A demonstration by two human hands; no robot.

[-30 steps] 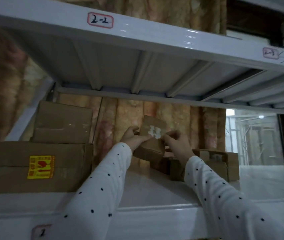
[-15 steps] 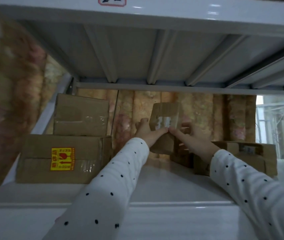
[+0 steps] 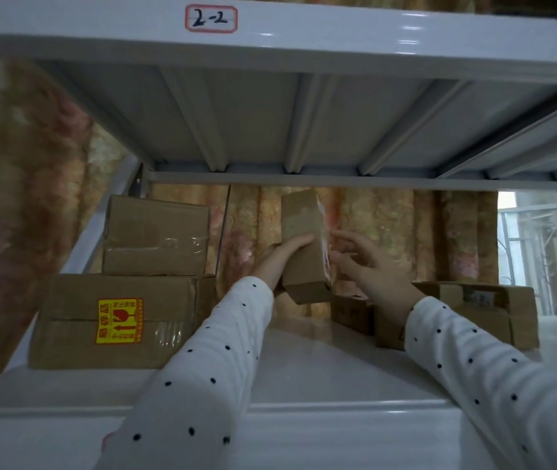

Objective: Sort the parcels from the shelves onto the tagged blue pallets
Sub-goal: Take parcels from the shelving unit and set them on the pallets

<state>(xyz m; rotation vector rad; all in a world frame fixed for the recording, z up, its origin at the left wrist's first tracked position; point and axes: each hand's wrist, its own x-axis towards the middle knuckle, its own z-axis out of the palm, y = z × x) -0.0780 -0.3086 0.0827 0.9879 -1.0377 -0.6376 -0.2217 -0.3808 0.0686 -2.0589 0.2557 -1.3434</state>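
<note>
Left hand (image 3: 282, 257) raised at the end of a white, black-dotted sleeve, fingers wrapped across the near face of a small cardboard parcel (image 3: 306, 245) and gripping it. Held upright and slightly tilted, clear of the shelf (image 3: 304, 374), brown and plain on the facing side, with a strip of tape across the upper part and a white printed label on the side turned toward the right hand. Right hand (image 3: 368, 266) just beside that labelled side, fingers loosely spread and relaxed, tips close to the label; cannot tell whether touching. Same dotted sleeve on that arm, reaching up from the lower right.

Left of the left hand, two larger cardboard boxes stacked: taped upper box (image 3: 155, 235) resting on a wide lower box (image 3: 114, 322) bearing a yellow and red fragile sticker (image 3: 119, 320). Below and beyond the right hand, a small low box (image 3: 351, 312) and an open-topped carton (image 3: 494, 310) on the shelf. Above both hands, a white shelf beam with a tag reading 2-2 (image 3: 211, 18).
</note>
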